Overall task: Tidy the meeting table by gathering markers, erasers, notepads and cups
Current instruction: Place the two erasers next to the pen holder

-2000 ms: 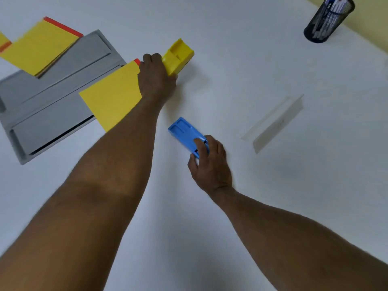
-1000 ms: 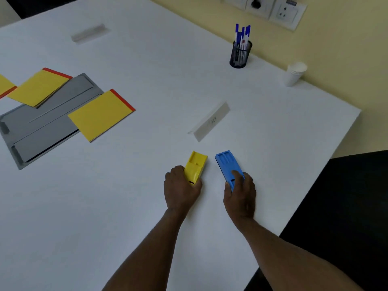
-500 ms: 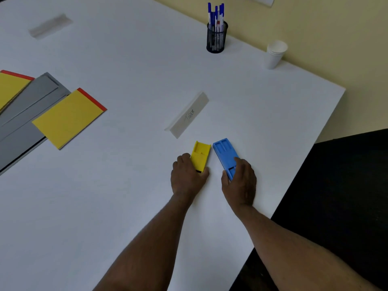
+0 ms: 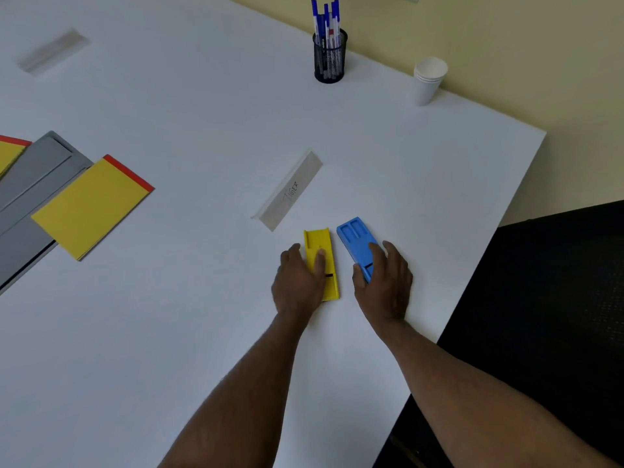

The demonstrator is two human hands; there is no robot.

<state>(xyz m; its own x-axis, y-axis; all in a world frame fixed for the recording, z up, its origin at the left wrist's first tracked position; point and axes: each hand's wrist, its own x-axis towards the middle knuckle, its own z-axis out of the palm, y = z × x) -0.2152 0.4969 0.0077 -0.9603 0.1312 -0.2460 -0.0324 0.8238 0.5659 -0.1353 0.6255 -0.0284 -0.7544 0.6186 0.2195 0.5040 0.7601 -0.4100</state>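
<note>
Near the table's right edge, our left hand (image 4: 297, 282) lies flat on the yellow plastic eraser (image 4: 321, 261), fingers loosely spread, and our right hand (image 4: 383, 285) cups the blue plastic eraser (image 4: 358, 244). Two seconds back these sat apart by the notepads; now we have them side by side, nearly touching, so we judge the erasers gathered. We count two erasers, two yellow red-edged notepads (image 4: 91, 206) on the grey tray (image 4: 33, 177), one mesh pot of blue-capped markers (image 4: 329, 55), one stack of white paper cups (image 4: 428, 79), and two clear name stands (image 4: 288, 192).
</note>
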